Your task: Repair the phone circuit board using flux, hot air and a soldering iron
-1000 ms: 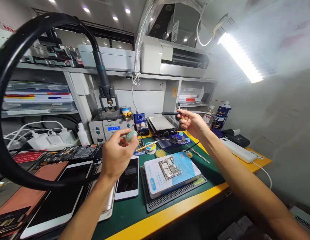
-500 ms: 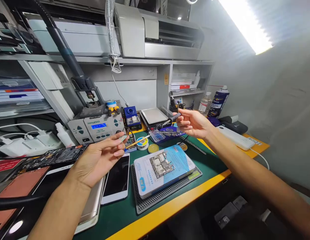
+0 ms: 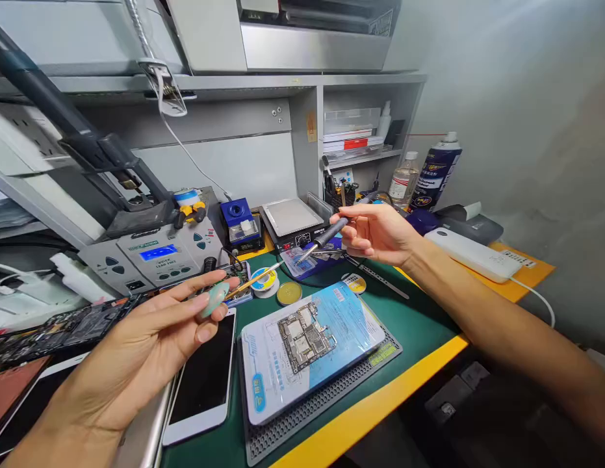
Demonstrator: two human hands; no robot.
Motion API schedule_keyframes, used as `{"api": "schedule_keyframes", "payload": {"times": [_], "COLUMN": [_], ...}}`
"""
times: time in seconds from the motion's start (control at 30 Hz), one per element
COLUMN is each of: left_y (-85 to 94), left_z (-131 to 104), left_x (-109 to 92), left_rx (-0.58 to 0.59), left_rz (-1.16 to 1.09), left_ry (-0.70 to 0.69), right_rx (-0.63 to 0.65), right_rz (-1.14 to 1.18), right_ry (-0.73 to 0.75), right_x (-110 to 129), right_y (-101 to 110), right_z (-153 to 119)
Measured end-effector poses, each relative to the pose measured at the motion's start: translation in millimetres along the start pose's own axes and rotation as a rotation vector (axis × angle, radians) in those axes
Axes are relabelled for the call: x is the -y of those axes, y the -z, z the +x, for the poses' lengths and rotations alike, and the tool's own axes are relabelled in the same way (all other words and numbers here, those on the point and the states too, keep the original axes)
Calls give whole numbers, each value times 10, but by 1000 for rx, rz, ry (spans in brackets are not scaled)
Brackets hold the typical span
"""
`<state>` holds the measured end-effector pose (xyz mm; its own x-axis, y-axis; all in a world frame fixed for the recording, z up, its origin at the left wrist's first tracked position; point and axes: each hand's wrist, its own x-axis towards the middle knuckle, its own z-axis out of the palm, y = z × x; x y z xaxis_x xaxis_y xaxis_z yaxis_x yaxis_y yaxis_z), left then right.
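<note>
"One pale green rounded piece (image 3: 216,300) is sitting in my left hand (image 3: 146,351). How is the grip looking?"

"Clamped on it: your thumb and fingers are pinching it, and from this angle it is overlapping the far end of a white phone (image 3: 202,377)."

"And my right hand (image 3: 377,234)?"

"That grip is holding tight on the dark handle of a soldering iron (image 3: 330,233); its metal tip is pointing down and left."

"What am I seeing nearer the middle?"

"Your blue-and-white box (image 3: 307,344) is resting on a grey perforated mat (image 3: 302,416). Beyond it, a round yellow tin (image 3: 289,294) and a reel (image 3: 267,285) are sitting on the green tabletop (image 3: 416,318). A golden stick (image 3: 244,288) is reaching across the reel; whether it is touching your left fingers, I cannot tell."
</note>
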<state>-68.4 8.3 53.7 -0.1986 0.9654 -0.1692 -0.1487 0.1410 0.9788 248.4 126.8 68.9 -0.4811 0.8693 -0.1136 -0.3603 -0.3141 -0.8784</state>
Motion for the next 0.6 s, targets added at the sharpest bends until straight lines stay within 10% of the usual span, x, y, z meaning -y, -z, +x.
{"api": "schedule_keyframes", "payload": {"times": [0.27, 0.6], "left_y": [-103, -524], "left_z": [-69, -1], "left_x": [58, 99], "left_rx": [127, 333], "left_rz": [172, 435], "left_ry": [48, -70], "right_rx": [-7, 50], "right_rz": [-27, -72], "right_ry": [133, -88], "right_x": [106, -136], "right_y": [93, 192], "right_z": [-136, -155]}}
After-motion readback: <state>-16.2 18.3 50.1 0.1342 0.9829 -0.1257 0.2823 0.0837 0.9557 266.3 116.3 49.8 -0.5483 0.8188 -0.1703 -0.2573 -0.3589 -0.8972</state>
